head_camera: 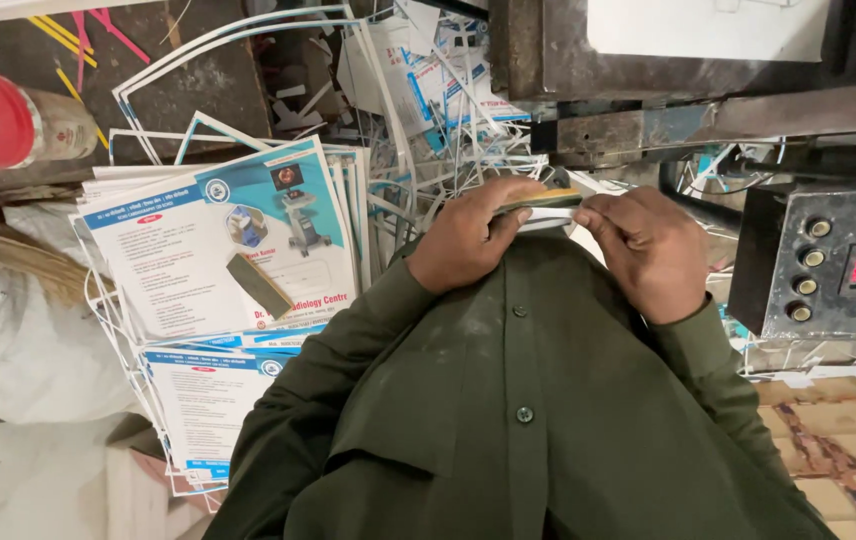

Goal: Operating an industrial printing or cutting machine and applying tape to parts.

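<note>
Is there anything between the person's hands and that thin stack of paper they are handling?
Nothing visible. The left hand and right hand both already grip the thin white stack of paper sheets, one at each end, held against the dark green buttoned shirt. Fingers lie directly on the stack.

A print shop: printed leaflets (pixel 218 250) stacked left of the left hand (pixel 468 235), paper trimmings (pixel 448 130) beyond, machine control panel (pixel 833 265) right of the right hand (pixel 648 250).
</note>
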